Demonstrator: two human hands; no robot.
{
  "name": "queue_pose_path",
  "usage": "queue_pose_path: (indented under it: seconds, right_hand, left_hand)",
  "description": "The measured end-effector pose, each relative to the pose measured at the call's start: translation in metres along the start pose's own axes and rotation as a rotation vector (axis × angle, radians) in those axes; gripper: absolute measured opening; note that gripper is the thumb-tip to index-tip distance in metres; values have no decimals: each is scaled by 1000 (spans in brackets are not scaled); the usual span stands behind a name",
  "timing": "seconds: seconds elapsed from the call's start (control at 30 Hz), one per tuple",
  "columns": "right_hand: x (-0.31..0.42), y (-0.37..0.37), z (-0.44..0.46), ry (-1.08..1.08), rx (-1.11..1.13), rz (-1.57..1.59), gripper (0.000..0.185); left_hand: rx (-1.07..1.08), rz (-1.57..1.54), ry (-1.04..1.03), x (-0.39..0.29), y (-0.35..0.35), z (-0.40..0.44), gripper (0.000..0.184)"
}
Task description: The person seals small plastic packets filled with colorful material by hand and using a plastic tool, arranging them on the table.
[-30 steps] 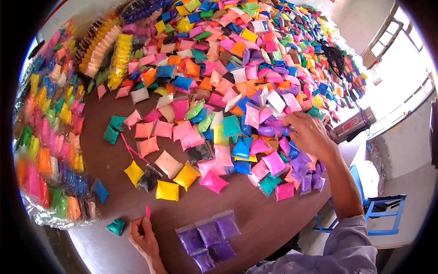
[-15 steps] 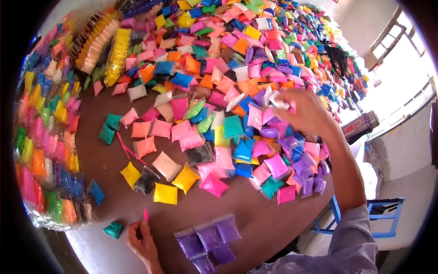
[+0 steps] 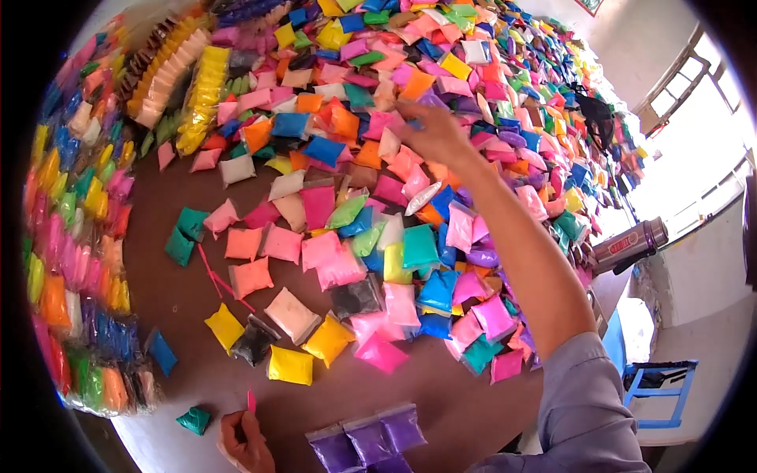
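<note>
My left hand (image 3: 246,443) is closed at the table's front edge, with a thin pink strip (image 3: 251,400) sticking up from its fingers. A small dark green packet (image 3: 194,420) lies to its left. On its other side is a group of purple packets (image 3: 367,441) lying edge to edge, cut off by the bottom of the view. My right hand (image 3: 438,135) reaches over the big heap of colored packets, thumb and fingers apart. Its fingertips are by a pink packet (image 3: 383,124) and a peach packet (image 3: 389,146); whether they touch is unclear.
Bundled packets line the left side, including a long yellow bundle (image 3: 203,98). Yellow packets (image 3: 290,365), a black packet (image 3: 254,340) and a pink strip (image 3: 214,276) lie mid-table. A metal flask (image 3: 631,244) stands at right, above a blue frame (image 3: 662,394).
My right hand has moved left, from the white and purple packets to the pink and peach ones. The view has shifted slightly. My left hand keeps the pink strip.
</note>
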State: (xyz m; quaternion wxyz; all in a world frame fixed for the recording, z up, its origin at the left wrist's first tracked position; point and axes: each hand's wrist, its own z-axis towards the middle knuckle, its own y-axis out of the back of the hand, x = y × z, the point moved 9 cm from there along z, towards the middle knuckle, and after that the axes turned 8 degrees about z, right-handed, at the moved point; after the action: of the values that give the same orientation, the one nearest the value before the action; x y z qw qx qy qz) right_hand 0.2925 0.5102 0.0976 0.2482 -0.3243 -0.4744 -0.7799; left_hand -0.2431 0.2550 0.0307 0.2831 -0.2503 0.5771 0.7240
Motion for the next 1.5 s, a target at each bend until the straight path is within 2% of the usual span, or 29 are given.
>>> queue_pose_path:
  seconds: [0.03, 0.1, 0.13, 0.2, 0.23, 0.33, 0.43, 0.6, 0.67, 0.8, 1.0, 1.2, 1.27, 1.33, 1.4, 1.43, 1.5]
  right_hand:
    - [13, -13, -13, 9, 45, 61, 41]
    - [30, -29, -33, 101, 126, -233, 30]
    - [34, -24, -37, 104, 120, -234, 30]
    - [38, -3, -43, 52, 20, -265, 25]
    - [39, 11, -47, -68, 3, -282, 24]
    - [23, 43, -46, -81, -95, -387, 20]
    - [8, 62, -35, 8, -162, -379, 21]
    - [-12, 55, -14, -23, -158, -380, 26]
    - [-16, 52, -12, -76, -179, -448, 31]
    - [-20, 33, -19, -143, -53, -437, 36]
    - [-11, 26, -36, -147, 44, -427, 26]
    - [-18, 50, -28, -118, 37, -633, 24]
    - [-3, 63, -29, 111, -127, -706, 26]
    - [-12, 65, -18, 113, -112, -732, 26]
    - [-28, 64, -2, 22, -105, -315, 34]
    - [-25, 63, 0, 22, -104, -314, 34]
    - [-50, 43, 2, -377, -9, 272, 41]
  left_hand:
    - [-10, -42, 39, 2, 0, -1, 14]
    - [-19, -88, 69, 3, 1, -1, 14]
    - [-27, -93, 46, 2, 2, 0, 15]
    - [-38, -97, 24, 1, 4, -1, 15]
    - [-20, -90, 77, 6, 3, -3, 15]
    - [-9, -83, 140, 6, 1, -4, 15]
    - [-15, -55, 153, 9, 0, -4, 15]
    - [-28, -10, 141, 13, 1, -3, 15]
    - [2, -49, 209, 17, 0, -5, 16]
    - [-12, -69, 195, 10, 0, -3, 16]
    - [-22, -122, 227, 11, -1, -5, 16]
    - [-40, -109, 251, 13, -1, -6, 15]
    - [-44, -148, 251, 12, -1, -6, 15]
    - [-45, -133, 241, 8, -1, -4, 15]
    - [-46, -117, 232, 6, -1, -4, 15]
    - [-44, -116, 230, 6, -1, -3, 15]
    - [-46, -114, 232, 9, 0, -3, 15]
